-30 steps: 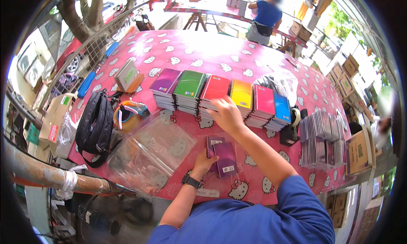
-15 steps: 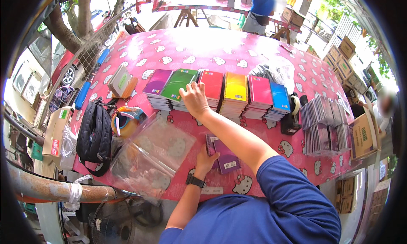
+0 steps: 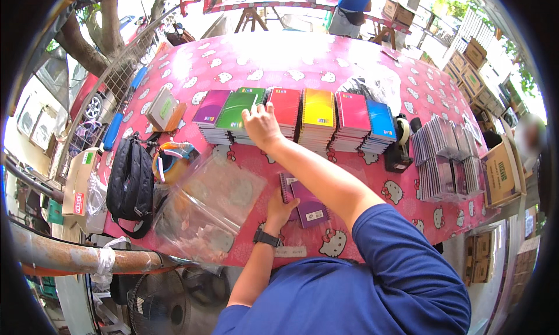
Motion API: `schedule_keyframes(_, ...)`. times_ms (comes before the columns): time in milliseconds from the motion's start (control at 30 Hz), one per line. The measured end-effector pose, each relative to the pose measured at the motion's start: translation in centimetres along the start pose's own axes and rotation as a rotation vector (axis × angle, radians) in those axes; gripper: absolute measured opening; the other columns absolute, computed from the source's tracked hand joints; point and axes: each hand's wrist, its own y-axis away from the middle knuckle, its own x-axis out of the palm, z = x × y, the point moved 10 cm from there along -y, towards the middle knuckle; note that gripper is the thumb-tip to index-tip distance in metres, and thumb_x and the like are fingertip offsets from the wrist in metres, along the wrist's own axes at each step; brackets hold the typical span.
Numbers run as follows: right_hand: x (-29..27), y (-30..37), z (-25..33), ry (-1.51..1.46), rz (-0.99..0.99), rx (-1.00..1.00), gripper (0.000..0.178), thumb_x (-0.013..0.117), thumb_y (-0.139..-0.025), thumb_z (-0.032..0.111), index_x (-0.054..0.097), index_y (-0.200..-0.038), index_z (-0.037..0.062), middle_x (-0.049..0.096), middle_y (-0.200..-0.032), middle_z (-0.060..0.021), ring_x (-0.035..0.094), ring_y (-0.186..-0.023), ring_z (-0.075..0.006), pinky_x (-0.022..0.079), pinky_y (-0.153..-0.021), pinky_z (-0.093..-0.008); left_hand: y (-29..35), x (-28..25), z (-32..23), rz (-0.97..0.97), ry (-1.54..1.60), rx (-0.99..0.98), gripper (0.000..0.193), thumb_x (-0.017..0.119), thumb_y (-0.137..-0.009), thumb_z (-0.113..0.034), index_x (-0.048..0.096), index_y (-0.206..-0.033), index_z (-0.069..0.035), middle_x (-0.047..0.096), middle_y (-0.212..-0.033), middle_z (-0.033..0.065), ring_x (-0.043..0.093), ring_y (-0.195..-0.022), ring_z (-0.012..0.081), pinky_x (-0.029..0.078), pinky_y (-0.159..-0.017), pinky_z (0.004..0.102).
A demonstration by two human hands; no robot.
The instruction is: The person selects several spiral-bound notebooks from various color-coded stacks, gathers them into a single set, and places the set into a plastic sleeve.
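Note:
My left hand (image 3: 280, 210) is closed on a small stack of purple spiral notebooks (image 3: 310, 210) near the table's front edge, thumb across the top. My right hand (image 3: 262, 127) reaches forward to the pile of green notebooks (image 3: 237, 109). Its fingers are bent and apart at that pile's right edge, beside the red notebooks (image 3: 285, 105); its fingertips partly cover the green cover. The same row has purple notebooks (image 3: 212, 105) on the left, then yellow (image 3: 318, 108), pink (image 3: 353, 111) and blue notebooks (image 3: 380, 118) to the right.
Clear plastic sheets (image 3: 212, 204) lie left of my left hand. Beyond them are a black bag (image 3: 131, 183) and a tape roll (image 3: 170, 160). A black tape dispenser (image 3: 399, 151) stands right of the row, near wrapped notebook stacks (image 3: 445, 160). Another person (image 3: 349, 12) stands behind the table.
My right hand has shifted slightly left along the green pile's edge. My left hand keeps hold of the purple notebooks. The whole view has moved a little, and the person at the back has changed posture.

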Motion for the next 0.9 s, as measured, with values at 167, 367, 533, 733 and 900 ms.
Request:
schedule_keyframes(167,-0.9,-0.1,1.1,-0.147,-0.002,-0.079,0.014,0.052,-0.079,0.01,0.059,-0.09,0.0056,0.064,-0.082,-0.0108,0.058,-0.093,-0.0266,0.028,-0.097,-0.0509,0.1,-0.6,0.6,-0.041,-0.03,-0.009,0.044,0.071,-0.07,-0.012,0.052,-0.107,0.003,0.063,-0.096,0.0173,0.061,-0.089,0.0302,0.047,-0.078,0.0361)
schedule_keyframes(367,-2.1,-0.8,1.6,-0.084,-0.05,-0.22,0.011,0.052,-0.077,0.007,0.057,-0.087,0.0057,0.062,-0.082,-0.0076,0.058,-0.092,-0.0228,0.036,-0.092,-0.0432,-0.1,-0.1,0.9,-0.008,0.038,-0.013,0.042,0.071,-0.071,-0.011,0.052,-0.106,0.003,0.063,-0.097,0.017,0.061,-0.091,0.0287,0.046,-0.079,0.0359)
schedule_keyframes(533,-2.9,-1.7,1.9,-0.089,-0.059,-0.285,0.013,0.054,-0.077,0.011,0.06,-0.088,0.0076,0.062,-0.089,-0.0059,0.053,-0.1,-0.0225,0.041,-0.085,-0.0376,-0.1,-0.3,0.1,-0.013,0.065,0.046,0.04,0.07,-0.072,-0.011,0.053,-0.105,0.003,0.063,-0.098,0.0168,0.062,-0.09,0.0269,0.047,-0.078,0.036)
schedule_keyframes(733,-1.1,-0.7,2.6,-0.192,0.153,-0.257,0.031,0.054,-0.076,0.007,0.055,-0.107,0.0053,0.049,-0.116,-0.0117,0.047,-0.112,-0.0266,0.038,-0.089,-0.0482,0.1,-0.9,0.4,-0.042,-0.073,0.015,0.042,0.071,-0.071,-0.011,0.052,-0.106,0.003,0.063,-0.097,0.0184,0.062,-0.088,0.0298,0.047,-0.078,0.0366)
schedule_keyframes(900,0.5,-0.6,0.9,-0.152,0.164,-0.181,0.029,0.055,-0.074,0.005,0.056,-0.103,0.0051,0.054,-0.109,-0.0115,0.051,-0.107,-0.0269,0.041,-0.088,-0.0433,0.2,-0.5,-0.5,-0.029,-0.015,0.02,0.041,0.071,-0.071,-0.011,0.051,-0.105,0.003,0.063,-0.097,0.0191,0.062,-0.09,0.0312,0.047,-0.078,0.0363)
